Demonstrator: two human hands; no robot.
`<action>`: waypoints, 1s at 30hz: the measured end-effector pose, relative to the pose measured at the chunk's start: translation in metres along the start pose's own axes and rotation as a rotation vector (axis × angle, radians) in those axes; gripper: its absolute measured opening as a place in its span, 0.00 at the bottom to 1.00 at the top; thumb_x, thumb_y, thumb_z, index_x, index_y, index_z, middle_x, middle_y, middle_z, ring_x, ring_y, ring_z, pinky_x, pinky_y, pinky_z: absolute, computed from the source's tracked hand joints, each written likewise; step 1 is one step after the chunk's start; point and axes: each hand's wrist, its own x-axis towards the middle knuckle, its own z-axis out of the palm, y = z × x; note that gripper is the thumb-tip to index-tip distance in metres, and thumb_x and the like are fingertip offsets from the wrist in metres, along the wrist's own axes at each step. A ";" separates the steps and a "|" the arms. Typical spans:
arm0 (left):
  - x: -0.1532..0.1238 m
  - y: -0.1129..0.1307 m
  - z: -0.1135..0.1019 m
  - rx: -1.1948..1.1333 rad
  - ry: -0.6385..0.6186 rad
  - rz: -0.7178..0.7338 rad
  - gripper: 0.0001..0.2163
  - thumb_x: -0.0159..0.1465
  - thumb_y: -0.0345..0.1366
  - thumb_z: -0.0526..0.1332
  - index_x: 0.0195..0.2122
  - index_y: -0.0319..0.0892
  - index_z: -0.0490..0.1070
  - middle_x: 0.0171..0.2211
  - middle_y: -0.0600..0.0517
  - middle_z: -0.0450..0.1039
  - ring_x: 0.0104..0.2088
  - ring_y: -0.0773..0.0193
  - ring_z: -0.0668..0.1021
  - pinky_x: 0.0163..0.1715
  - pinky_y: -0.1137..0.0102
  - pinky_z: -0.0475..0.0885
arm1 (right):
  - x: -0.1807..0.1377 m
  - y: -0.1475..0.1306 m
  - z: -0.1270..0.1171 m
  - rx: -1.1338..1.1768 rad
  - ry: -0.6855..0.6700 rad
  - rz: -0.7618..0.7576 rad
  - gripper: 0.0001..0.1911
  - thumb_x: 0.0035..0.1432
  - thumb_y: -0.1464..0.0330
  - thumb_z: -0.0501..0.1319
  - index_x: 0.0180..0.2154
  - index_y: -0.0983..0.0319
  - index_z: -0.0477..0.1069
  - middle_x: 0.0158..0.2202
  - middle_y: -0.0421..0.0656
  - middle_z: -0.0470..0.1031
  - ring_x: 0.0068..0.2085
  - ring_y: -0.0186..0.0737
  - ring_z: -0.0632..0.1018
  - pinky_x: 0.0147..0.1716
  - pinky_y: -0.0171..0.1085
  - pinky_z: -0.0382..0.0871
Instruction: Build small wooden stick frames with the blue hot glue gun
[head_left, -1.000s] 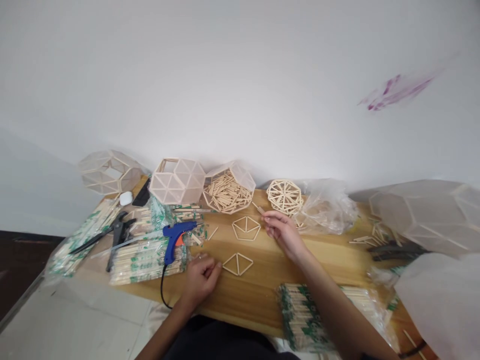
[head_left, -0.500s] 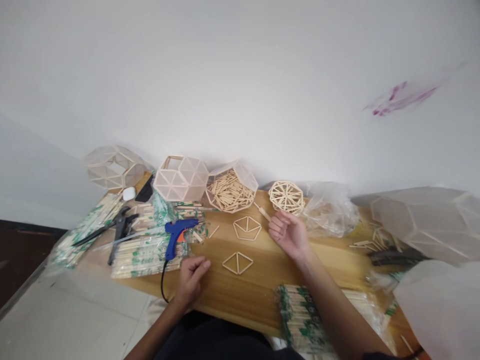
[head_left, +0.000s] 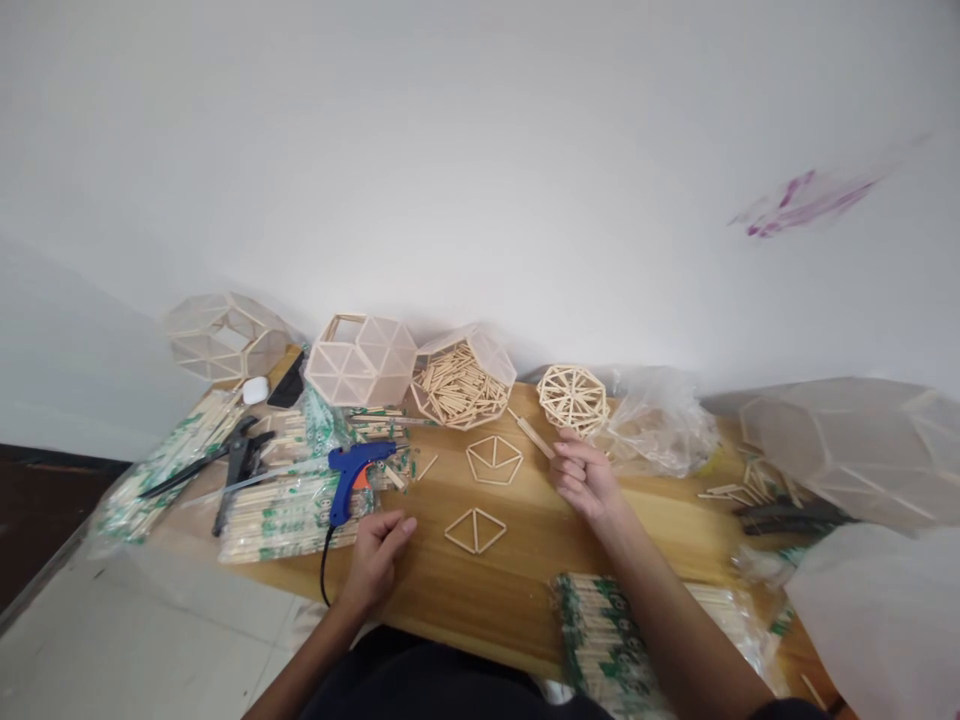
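My left hand (head_left: 379, 555) rests loosely closed at the table's front edge, the thumb on top and nothing visible in it. Just beyond it, a blue hot glue gun (head_left: 350, 480) lies on bagged wooden sticks (head_left: 281, 515). My right hand (head_left: 586, 480) is raised over the table with curled fingers, and no held thing shows. By its fingertips lies a thin stick-like tool or strip (head_left: 532, 436), whose kind I cannot make out. Between my hands are two flat stick frames: a divided pentagon (head_left: 495, 460) and a diamond of two triangles (head_left: 475, 530).
Along the wall stand faceted covered frames (head_left: 361, 360), one holding many short sticks (head_left: 461, 385), and a bare stick dome (head_left: 572, 395). Black cutters (head_left: 240, 465) lie left. A clear plastic bag (head_left: 660, 420), packaged sticks (head_left: 600, 630) and a large pale faceted piece (head_left: 855, 430) sit right.
My right hand has shifted slightly right and towards me, uncovering more of the thin strip. My left hand has barely moved. The frames on the table stay in place.
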 end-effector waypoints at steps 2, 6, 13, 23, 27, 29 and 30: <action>0.000 0.000 0.000 0.004 0.001 0.003 0.30 0.64 0.63 0.59 0.19 0.47 0.49 0.18 0.59 0.45 0.21 0.68 0.53 0.21 0.69 0.51 | 0.001 0.001 -0.003 -0.001 -0.019 0.011 0.37 0.53 0.60 0.77 0.27 0.55 0.43 0.16 0.23 0.38 0.18 0.26 0.34 0.11 0.28 0.35; -0.001 0.001 0.000 0.015 0.001 0.023 0.29 0.64 0.61 0.59 0.19 0.47 0.49 0.18 0.59 0.45 0.21 0.68 0.54 0.22 0.69 0.50 | 0.001 0.001 -0.007 -0.020 -0.053 0.051 0.38 0.59 0.48 0.72 0.27 0.55 0.42 0.17 0.24 0.37 0.18 0.27 0.34 0.11 0.27 0.37; -0.002 0.009 0.001 0.061 0.015 0.053 0.28 0.64 0.57 0.60 0.17 0.46 0.49 0.18 0.58 0.46 0.21 0.68 0.54 0.23 0.69 0.51 | -0.001 -0.003 -0.003 -0.068 -0.062 0.133 0.36 0.65 0.43 0.66 0.28 0.54 0.44 0.17 0.25 0.39 0.18 0.28 0.34 0.13 0.28 0.37; -0.007 0.009 0.002 0.153 -0.023 0.084 0.27 0.64 0.53 0.60 0.18 0.46 0.48 0.18 0.59 0.45 0.21 0.68 0.54 0.24 0.68 0.51 | -0.002 -0.008 0.010 -0.079 -0.030 0.126 0.26 0.69 0.49 0.64 0.32 0.54 0.52 0.19 0.25 0.38 0.20 0.32 0.34 0.15 0.32 0.34; -0.008 0.011 0.002 0.188 -0.033 0.101 0.26 0.65 0.52 0.59 0.18 0.46 0.48 0.18 0.59 0.45 0.21 0.69 0.55 0.25 0.68 0.51 | -0.002 -0.009 0.015 -0.068 -0.031 0.120 0.25 0.69 0.49 0.64 0.32 0.54 0.53 0.19 0.26 0.38 0.21 0.33 0.35 0.16 0.33 0.34; -0.008 0.013 0.002 0.205 -0.034 0.109 0.25 0.65 0.51 0.59 0.18 0.46 0.48 0.18 0.59 0.45 0.20 0.69 0.56 0.25 0.68 0.51 | -0.002 -0.010 0.017 -0.058 -0.037 0.124 0.25 0.69 0.47 0.64 0.32 0.54 0.55 0.20 0.27 0.39 0.21 0.33 0.35 0.15 0.33 0.35; -0.008 0.013 0.003 0.212 -0.033 0.113 0.25 0.65 0.51 0.59 0.19 0.46 0.48 0.18 0.59 0.45 0.20 0.69 0.56 0.25 0.68 0.51 | -0.002 -0.010 0.017 -0.044 -0.041 0.128 0.25 0.68 0.47 0.65 0.33 0.54 0.56 0.20 0.27 0.39 0.21 0.33 0.35 0.15 0.33 0.36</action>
